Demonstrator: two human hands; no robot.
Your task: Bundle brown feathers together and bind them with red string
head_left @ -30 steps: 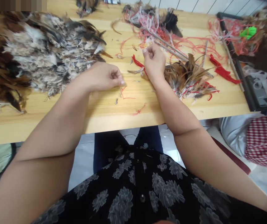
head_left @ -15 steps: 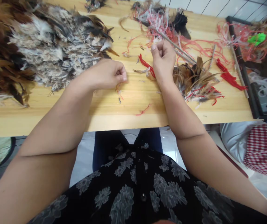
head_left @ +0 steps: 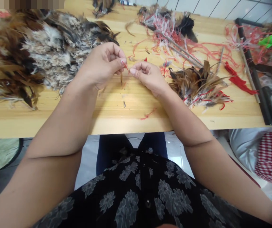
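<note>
My left hand (head_left: 105,65) is closed in a pinch over the table, at the right edge of the big feather pile (head_left: 55,47). A thin brown feather (head_left: 121,78) hangs below its fingertips, and a short red thread (head_left: 127,68) sticks out of them. The thread reaches toward my right hand (head_left: 150,76), whose thumb and forefinger are pinched on its other end, just apart from the left fingertips. Close by the right wrist lies a bunch of brown feathers (head_left: 197,84) with red threads among the quills.
Pink and white plastic strands (head_left: 159,23) lie tangled at the back with thin sticks (head_left: 185,55). A bundle of red yarn (head_left: 239,80) is at the right, beside a black-edged tray (head_left: 261,95). A small thread scrap (head_left: 148,114) lies near the table's front edge.
My right hand has come down and left from beside the strands to meet the left. My left hand has risen slightly. A red thread now spans between their fingertips.
</note>
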